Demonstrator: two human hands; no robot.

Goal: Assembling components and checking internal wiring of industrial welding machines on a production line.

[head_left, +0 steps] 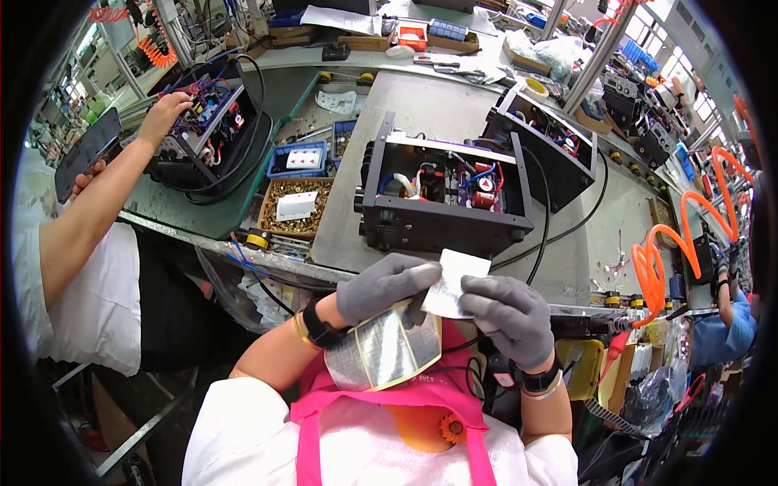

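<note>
Both of my hands wear grey gloves and are closed at a small white paper label in front of my chest. My left hand pinches the label's left edge with thumb and fingers. My right hand grips its right side. Under my left hand hangs a silvery sheet with yellow borders and fine print; whether the fingers also hold it is hidden. Just beyond my hands stands a black metal box with an uncovered top, showing wires and red parts. A similar black box stands behind it to the right.
A wooden box of brass fittings and a blue tray sit left of the black boxes. Further left, a co-worker's hand touches another uncovered unit. An orange coiled hose hangs at right. Black cables cross the bench.
</note>
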